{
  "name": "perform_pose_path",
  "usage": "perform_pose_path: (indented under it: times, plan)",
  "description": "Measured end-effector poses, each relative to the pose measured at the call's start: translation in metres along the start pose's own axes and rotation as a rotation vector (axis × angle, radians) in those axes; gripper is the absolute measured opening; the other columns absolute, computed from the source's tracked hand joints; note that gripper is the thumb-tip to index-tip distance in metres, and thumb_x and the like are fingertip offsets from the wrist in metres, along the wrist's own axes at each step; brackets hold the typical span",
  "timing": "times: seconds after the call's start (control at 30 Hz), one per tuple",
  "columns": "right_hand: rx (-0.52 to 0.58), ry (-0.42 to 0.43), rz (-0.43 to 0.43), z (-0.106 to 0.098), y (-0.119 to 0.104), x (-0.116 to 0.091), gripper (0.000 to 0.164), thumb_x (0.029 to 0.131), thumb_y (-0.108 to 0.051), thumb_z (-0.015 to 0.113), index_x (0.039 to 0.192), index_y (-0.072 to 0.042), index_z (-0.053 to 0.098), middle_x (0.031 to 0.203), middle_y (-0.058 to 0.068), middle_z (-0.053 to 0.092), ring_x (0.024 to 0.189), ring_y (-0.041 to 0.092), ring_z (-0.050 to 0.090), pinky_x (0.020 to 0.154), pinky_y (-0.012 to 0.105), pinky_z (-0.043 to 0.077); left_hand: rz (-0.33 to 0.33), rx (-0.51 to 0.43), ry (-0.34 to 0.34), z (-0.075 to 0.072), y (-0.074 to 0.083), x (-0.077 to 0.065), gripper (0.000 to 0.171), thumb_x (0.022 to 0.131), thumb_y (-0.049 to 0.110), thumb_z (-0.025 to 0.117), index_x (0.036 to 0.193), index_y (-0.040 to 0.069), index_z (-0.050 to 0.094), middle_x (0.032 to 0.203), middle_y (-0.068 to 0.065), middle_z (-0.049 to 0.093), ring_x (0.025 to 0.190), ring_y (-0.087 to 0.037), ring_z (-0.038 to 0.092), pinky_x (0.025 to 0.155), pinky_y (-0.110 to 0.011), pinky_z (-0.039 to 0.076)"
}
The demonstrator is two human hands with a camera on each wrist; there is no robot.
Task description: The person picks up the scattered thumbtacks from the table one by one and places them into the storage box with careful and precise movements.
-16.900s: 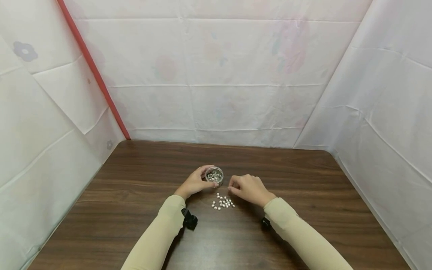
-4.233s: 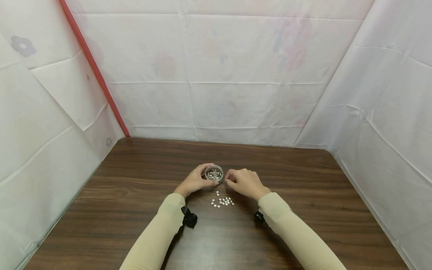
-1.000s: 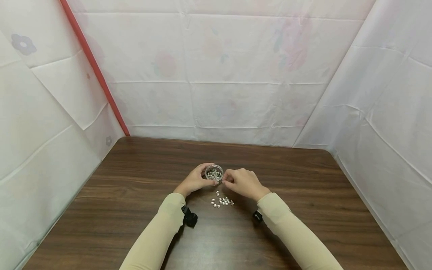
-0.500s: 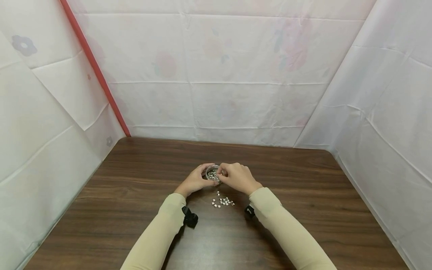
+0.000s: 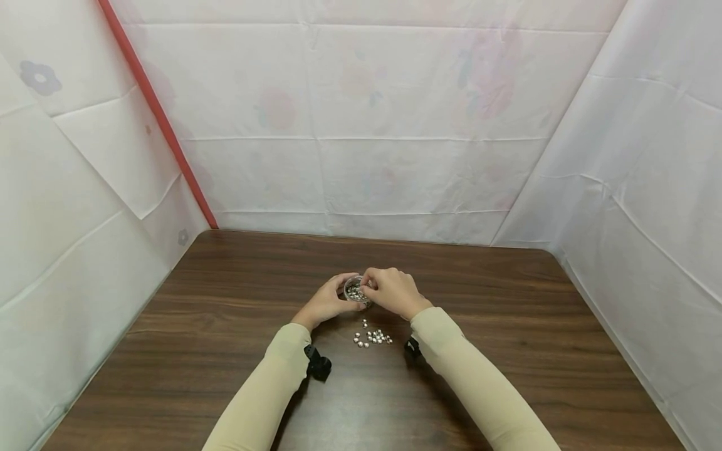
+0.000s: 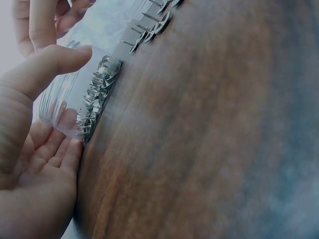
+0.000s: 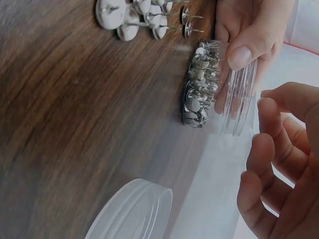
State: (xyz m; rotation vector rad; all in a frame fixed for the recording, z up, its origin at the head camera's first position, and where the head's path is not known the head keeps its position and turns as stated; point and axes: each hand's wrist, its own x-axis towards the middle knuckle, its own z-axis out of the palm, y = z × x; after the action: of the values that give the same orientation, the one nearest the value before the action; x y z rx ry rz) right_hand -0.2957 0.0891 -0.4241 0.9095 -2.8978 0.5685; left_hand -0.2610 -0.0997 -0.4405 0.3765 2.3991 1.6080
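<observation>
My left hand (image 5: 326, 303) holds a clear round jar (image 7: 239, 99) by its side, thumb at the near wall and fingers round behind. The jar stands uncovered on the table, with a layer of silver thumbtacks (image 7: 199, 82) in its bottom. Over the jar's mouth is my right hand (image 5: 393, 292), thumb and forefinger tips together and the other fingers curled; I cannot tell whether a tack is between them. Just in front of the jar, several loose thumbtacks (image 5: 376, 337) lie in a scattered group, many with pins up in the wrist views.
A clear round lid (image 7: 132, 211) lies on the table in the right wrist view. The brown wood-grain table (image 5: 225, 351) is bounded by pale cloth walls (image 5: 361, 175). A black camera (image 5: 319, 366) sits on the left wrist, close to the tabletop.
My right hand has moved left from beside the jar to above its mouth. Over the longer span the loose tacks on the table have become fewer. The left hand keeps its hold.
</observation>
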Motion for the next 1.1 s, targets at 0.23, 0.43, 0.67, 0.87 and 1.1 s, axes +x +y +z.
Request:
perform_pose_path:
  times: [0.23,0.43,0.67,0.87,1.1]
  plan:
    - [0.018,-0.016,0.028,-0.003,0.003,-0.004,0.012,0.09,-0.036,0.057,0.096,-0.028,0.065,0.07,-0.015,0.06,0.048,0.005,0.048,0.045,0.027,0.043,-0.016,-0.028,-0.023,0.0,-0.012,0.009,0.079,0.077,0.023,0.077,0.142,0.009,0.035,0.144,-0.016,0.034,0.128,-0.031,0.035,0.099,-0.053,0.039]
    - [0.015,-0.014,0.023,-0.005,0.005,-0.009,0.012,0.09,-0.035,0.058,0.095,-0.027,0.065,0.074,-0.016,0.064,0.05,0.002,0.049,0.047,0.027,0.044,-0.012,-0.024,0.031,0.004,-0.035,0.021,0.079,0.072,0.029,0.081,0.139,0.018,0.041,0.14,-0.009,0.039,0.126,-0.027,0.037,0.097,-0.052,0.041]
    - [0.007,-0.016,0.014,-0.004,0.007,-0.016,0.01,0.089,-0.034,0.059,0.094,-0.027,0.065,0.074,-0.016,0.065,0.051,0.001,0.049,0.048,0.027,0.046,-0.021,-0.01,0.058,0.005,-0.038,0.022,0.077,0.07,0.031,0.082,0.137,0.024,0.044,0.136,-0.001,0.043,0.124,-0.022,0.04,0.094,-0.048,0.045]
    - [-0.001,-0.021,0.007,-0.006,0.007,-0.021,0.01,0.089,-0.035,0.06,0.093,-0.028,0.065,0.075,-0.015,0.066,0.053,-0.001,0.05,0.049,0.028,0.046,-0.011,-0.014,0.063,0.006,-0.039,0.022,0.076,0.069,0.032,0.082,0.135,0.025,0.044,0.134,-0.001,0.044,0.123,-0.021,0.041,0.092,-0.046,0.046]
    - [0.026,-0.108,-0.04,-0.005,0.004,-0.026,0.007,0.089,-0.033,0.06,0.092,-0.029,0.065,0.072,-0.018,0.063,0.053,-0.001,0.05,0.048,0.026,0.046,0.004,-0.019,0.049,0.005,-0.035,0.019,0.077,0.071,0.03,0.081,0.137,0.02,0.043,0.134,-0.004,0.045,0.121,-0.022,0.043,0.091,-0.045,0.048]
